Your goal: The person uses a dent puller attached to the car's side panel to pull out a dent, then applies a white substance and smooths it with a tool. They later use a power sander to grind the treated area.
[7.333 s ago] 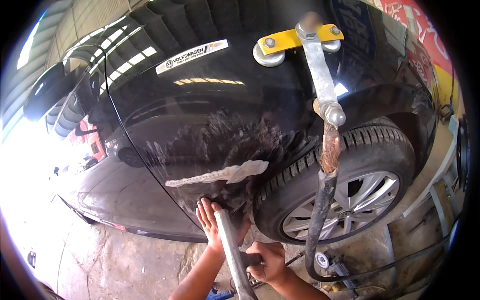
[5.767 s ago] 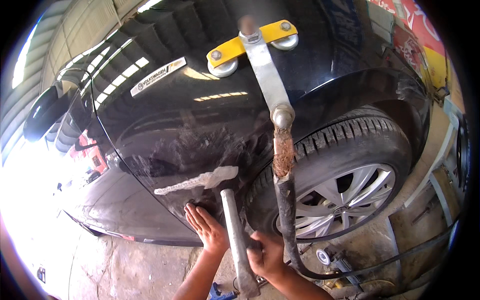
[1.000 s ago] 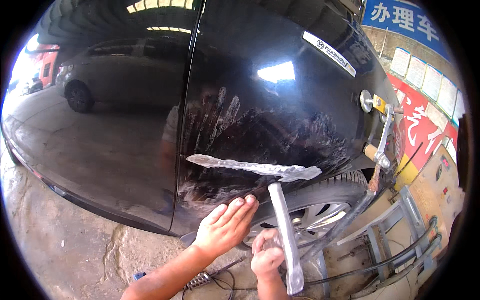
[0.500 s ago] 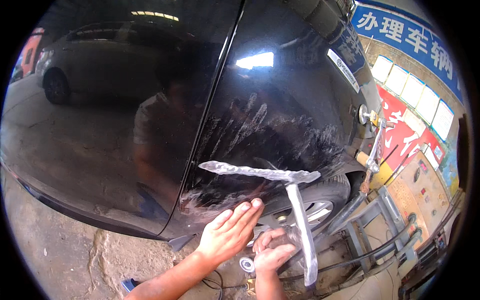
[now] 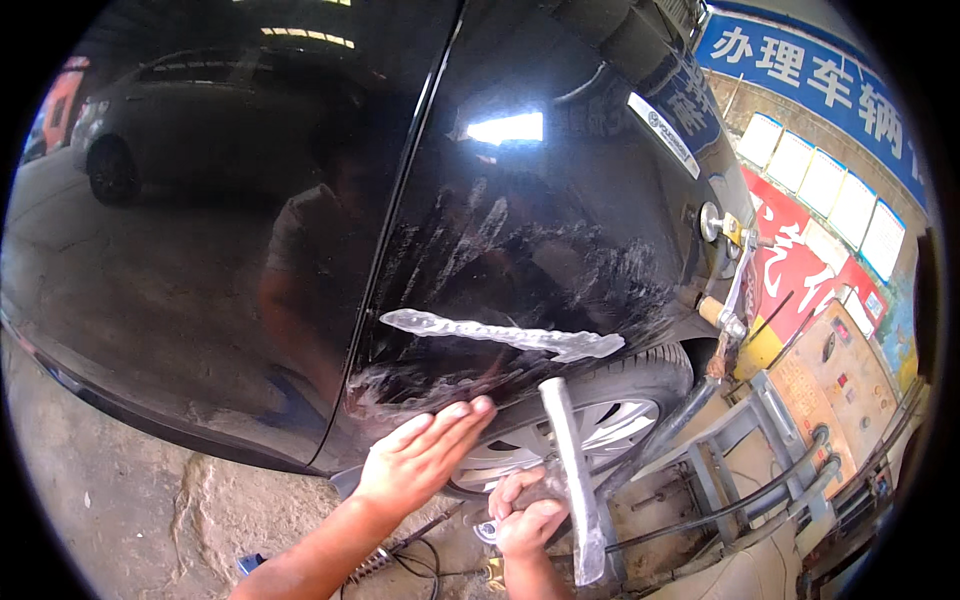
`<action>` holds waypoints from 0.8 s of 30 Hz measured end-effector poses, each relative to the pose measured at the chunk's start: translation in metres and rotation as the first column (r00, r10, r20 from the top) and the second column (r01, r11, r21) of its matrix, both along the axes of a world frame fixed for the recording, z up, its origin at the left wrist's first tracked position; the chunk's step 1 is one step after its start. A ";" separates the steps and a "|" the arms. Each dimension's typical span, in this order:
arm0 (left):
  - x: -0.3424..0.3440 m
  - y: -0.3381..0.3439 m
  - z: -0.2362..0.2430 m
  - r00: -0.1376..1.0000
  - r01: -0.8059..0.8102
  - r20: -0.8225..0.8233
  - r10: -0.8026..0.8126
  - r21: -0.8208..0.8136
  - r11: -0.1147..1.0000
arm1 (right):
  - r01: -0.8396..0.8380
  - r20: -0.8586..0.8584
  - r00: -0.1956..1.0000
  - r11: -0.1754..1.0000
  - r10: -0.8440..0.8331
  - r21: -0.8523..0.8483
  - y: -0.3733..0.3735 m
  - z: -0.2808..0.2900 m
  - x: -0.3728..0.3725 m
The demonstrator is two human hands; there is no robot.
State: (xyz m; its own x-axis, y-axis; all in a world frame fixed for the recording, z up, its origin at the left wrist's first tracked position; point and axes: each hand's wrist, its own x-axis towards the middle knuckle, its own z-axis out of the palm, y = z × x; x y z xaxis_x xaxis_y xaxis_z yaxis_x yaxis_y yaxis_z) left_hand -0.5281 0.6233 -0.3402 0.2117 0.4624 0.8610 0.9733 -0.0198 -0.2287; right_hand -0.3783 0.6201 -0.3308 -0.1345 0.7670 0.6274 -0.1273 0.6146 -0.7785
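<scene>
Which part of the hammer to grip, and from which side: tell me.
Likely the handle, from below in the view, where the right hand grips. The hammer's long silver head stands nearly upright in the view, reaching above and below the blurred, partly hidden handle on its left, so a hold there should balance it.

car panel [image 5: 565, 190]: black paint, glossy, mirror-like; powdery, matt smears [image 5: 420, 392] on it. strip [image 5: 500, 334] across car panel: looks like bare metal, bright, rippled. hammer [image 5: 573, 475]: grey metal head, dull sheen. tire [image 5: 662, 375]: matt black rubber. wheel [image 5: 622, 418]: smooth, silvery metal. floor [image 5: 130, 490]: rough, matt concrete.
</scene>
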 end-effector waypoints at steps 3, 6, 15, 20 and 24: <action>-0.009 -0.008 -0.008 0.999 -0.022 -0.046 0.021 -0.022 1.000 | -0.085 0.013 0.996 0.987 0.084 0.136 0.007 -0.026 0.009; -0.011 -0.011 -0.012 0.997 -0.017 -0.073 0.015 -0.035 0.999 | -0.008 0.058 0.998 0.996 0.004 0.083 0.018 -0.029 0.002; -0.003 -0.019 -0.012 0.996 -0.085 0.010 0.088 -0.157 0.984 | 0.071 0.182 0.975 0.959 -0.124 0.274 0.022 -0.031 -0.008; 0.000 -0.018 -0.007 0.986 -0.161 -0.055 0.155 -0.125 0.979 | -0.050 -0.054 0.996 0.970 0.065 0.238 0.005 -0.022 -0.009; 0.003 -0.021 -0.004 0.984 -0.177 -0.064 0.168 -0.173 0.969 | -0.055 0.053 0.997 0.998 0.056 -0.012 0.018 -0.030 -0.014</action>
